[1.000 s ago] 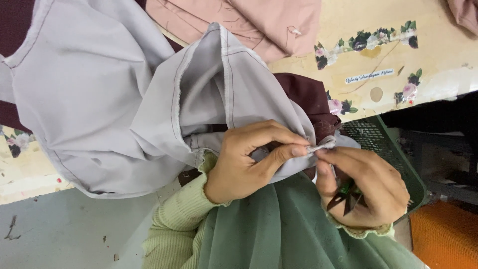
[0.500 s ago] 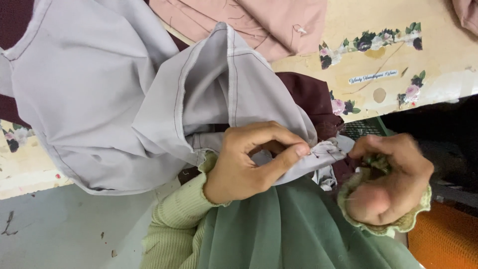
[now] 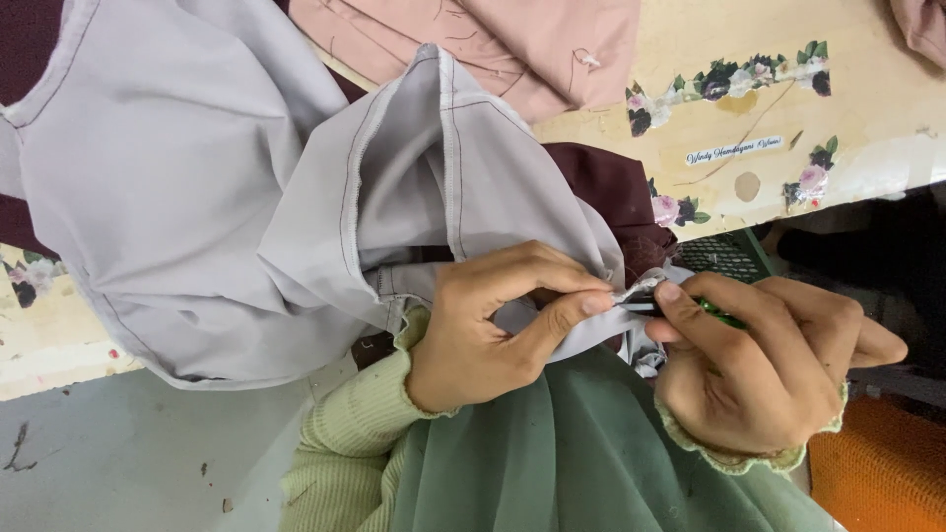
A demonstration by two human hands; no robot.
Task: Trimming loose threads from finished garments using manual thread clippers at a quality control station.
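A pale grey garment (image 3: 197, 187) with stitched seams lies bunched over the table and reaches down to my lap. My left hand (image 3: 493, 325) pinches a folded edge of this garment between thumb and forefinger. Just to its right, my right hand (image 3: 759, 365) grips a small dark cutting tool with a green handle (image 3: 714, 313), its tip touching the pinched grey edge. Both wrists show light green knitted cuffs. Most of the tool is hidden inside the fist.
A pink garment (image 3: 493, 44) lies at the top, dark maroon cloth (image 3: 611, 192) under the grey one. The wooden table (image 3: 867, 118) carries flower stickers. Green fabric (image 3: 591, 463) covers my lap. A green mesh basket (image 3: 724, 254) and an orange surface (image 3: 877, 473) sit at right.
My right hand turned over from palm-up and brought the tool's tip back against the grey edge. My left hand kept its pinch in almost the same place.
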